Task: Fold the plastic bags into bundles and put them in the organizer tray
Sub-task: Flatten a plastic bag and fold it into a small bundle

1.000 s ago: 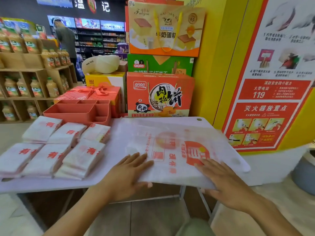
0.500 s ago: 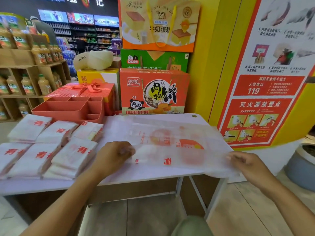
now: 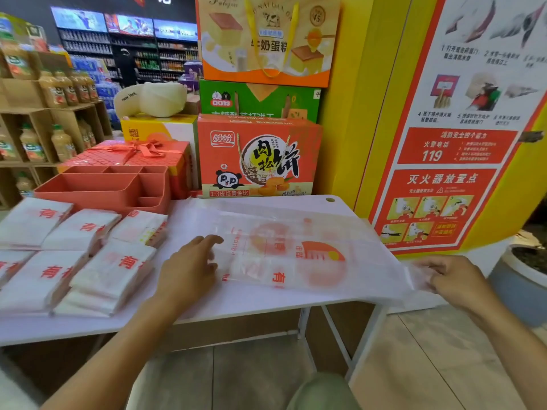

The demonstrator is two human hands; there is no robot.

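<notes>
A translucent white plastic bag (image 3: 296, 255) with red print lies spread across the white table (image 3: 236, 303). My left hand (image 3: 189, 270) rests on the bag's left end, fingers loosely bent. My right hand (image 3: 453, 279) pinches the bag's right end just past the table's right edge. Several folded bag bundles (image 3: 80, 255) with red characters lie in rows on the left of the table. Behind them stands the red organizer tray (image 3: 97, 187), its compartments holding nothing I can see.
Snack cartons (image 3: 257, 155) and a ribboned red gift box (image 3: 133, 152) stand behind the table. A yellow wall with a red fire-safety poster (image 3: 450, 173) is at right, a grey pot (image 3: 521, 279) below it. Shelves of bottles (image 3: 44, 113) are at left.
My hands lifted from pressing the bag's near edge. The left moved to the bag's left end, the right took hold of its right end. The near edge now lies folded away from me.
</notes>
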